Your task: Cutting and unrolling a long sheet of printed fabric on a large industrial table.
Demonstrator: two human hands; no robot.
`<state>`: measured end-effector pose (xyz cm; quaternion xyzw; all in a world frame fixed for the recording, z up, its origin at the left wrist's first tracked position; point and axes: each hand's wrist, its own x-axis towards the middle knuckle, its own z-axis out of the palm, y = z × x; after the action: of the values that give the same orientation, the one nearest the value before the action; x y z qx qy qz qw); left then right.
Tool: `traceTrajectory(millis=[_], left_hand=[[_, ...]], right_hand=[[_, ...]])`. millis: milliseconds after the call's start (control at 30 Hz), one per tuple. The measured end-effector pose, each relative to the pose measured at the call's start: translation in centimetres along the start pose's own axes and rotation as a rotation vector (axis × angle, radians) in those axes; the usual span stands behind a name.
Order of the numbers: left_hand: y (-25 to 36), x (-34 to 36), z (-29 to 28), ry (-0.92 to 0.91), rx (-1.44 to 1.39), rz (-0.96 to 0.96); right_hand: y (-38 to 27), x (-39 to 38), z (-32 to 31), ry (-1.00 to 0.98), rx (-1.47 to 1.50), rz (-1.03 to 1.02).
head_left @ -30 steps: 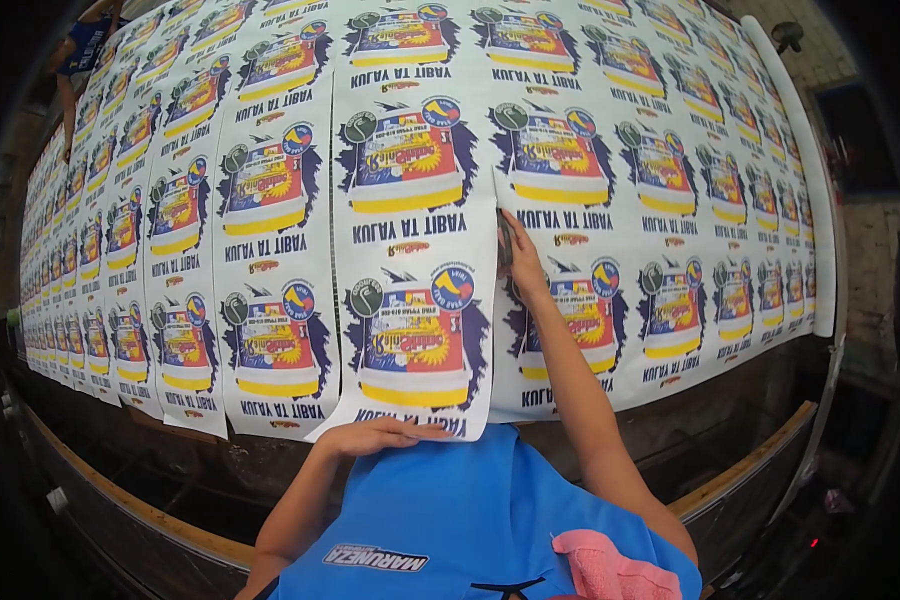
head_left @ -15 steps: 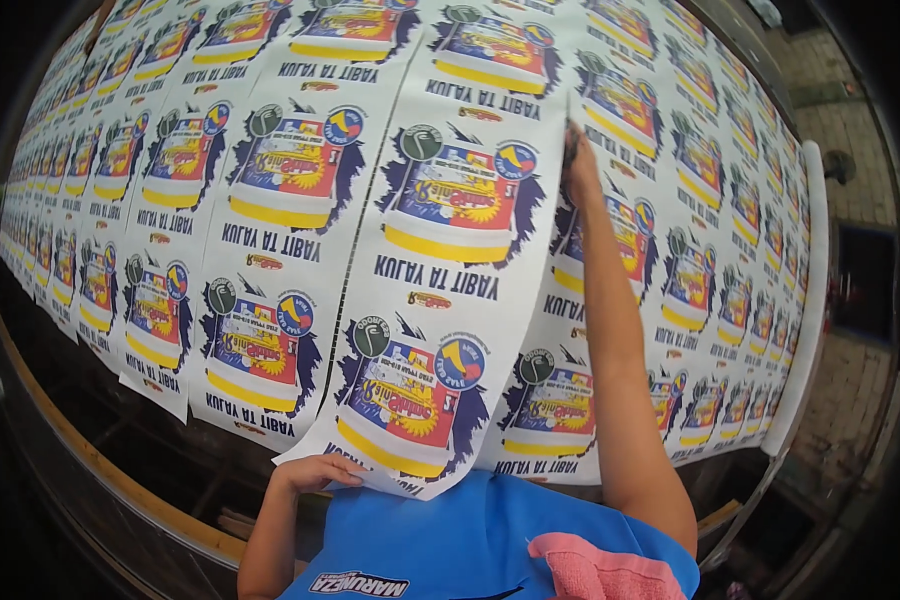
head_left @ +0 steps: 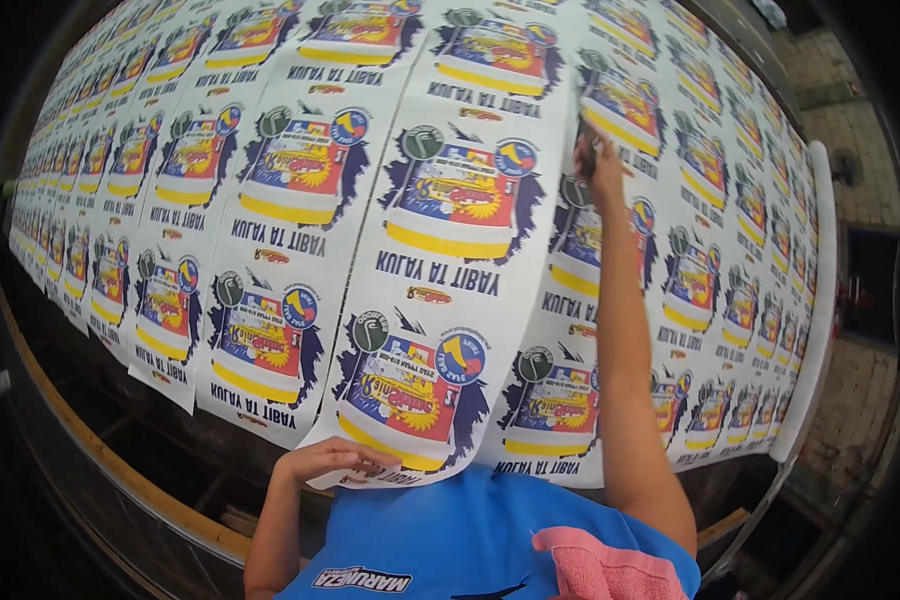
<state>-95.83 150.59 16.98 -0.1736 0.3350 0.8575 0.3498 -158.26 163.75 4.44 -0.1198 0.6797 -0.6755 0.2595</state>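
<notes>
A wide white printed sheet point(head_left: 440, 285) with repeated colourful designs lies spread before me, and one long strip of it curls at its near end against my body. My left hand point(head_left: 335, 460) rests on that curled near edge, fingers stretched out along the print. Far ahead, my right hand point(head_left: 606, 178) is closed around a small dark tool point(head_left: 588, 155), whose exact kind is mostly hidden by the fingers. It sits just right of the strip's right edge, above the neighbouring printed part. Several separated strips lie side by side to the left.
A long pale roll or rolled edge point(head_left: 818, 290) bounds the sheet on the right. Beyond it is a tiled floor point(head_left: 838, 130). A wooden edge point(head_left: 130, 485) curves along the near left. A pink towel point(head_left: 610, 570) hangs on my blue shirt.
My right hand has moved a little right and toward me with the dark tool, away from the strip's edge. My left hand has slid right along the near edge, its fingers now straighter.
</notes>
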Motion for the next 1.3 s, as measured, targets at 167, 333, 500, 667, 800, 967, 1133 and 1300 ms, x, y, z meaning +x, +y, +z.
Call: traceTrajectory(millis=[167,333,500,667,800,967,1133,1300], left_hand=[[0.1,2.8,1.9,0.162,0.294,-0.005],[-1.4,5.5,4.0,0.269,0.953,0.179],[-4.6,10.5,7.3,0.41,1.42,0.241],[-12.1,13.1,8.5,0.643,1.681,0.252],[-17.2,12.8,9.2,0.729,1.884,0.27],[-20.1,14.7,10.7,0.919,1.905,0.241],[-20.2,16.9,17.0,0.824,1.726,0.658],[-19.5,21.3,26.9,0.453,1.785,0.786]], right_hand=[[2.3,-24.0,-6.7,0.172,-0.008,0.088],[6.3,-48.4,-18.8,0.845,0.128,0.079],[9.5,-66.2,-23.0,1.334,0.261,-0.041],[15.0,-75.4,-19.9,1.17,0.533,0.189],[17.3,-79.7,-15.4,0.751,0.543,0.295],[14.8,-82.3,-13.2,0.201,0.498,0.251],[13.2,-83.2,-16.3,0.164,0.452,0.081],[11.8,-81.7,-20.2,0.14,0.238,0.115]])
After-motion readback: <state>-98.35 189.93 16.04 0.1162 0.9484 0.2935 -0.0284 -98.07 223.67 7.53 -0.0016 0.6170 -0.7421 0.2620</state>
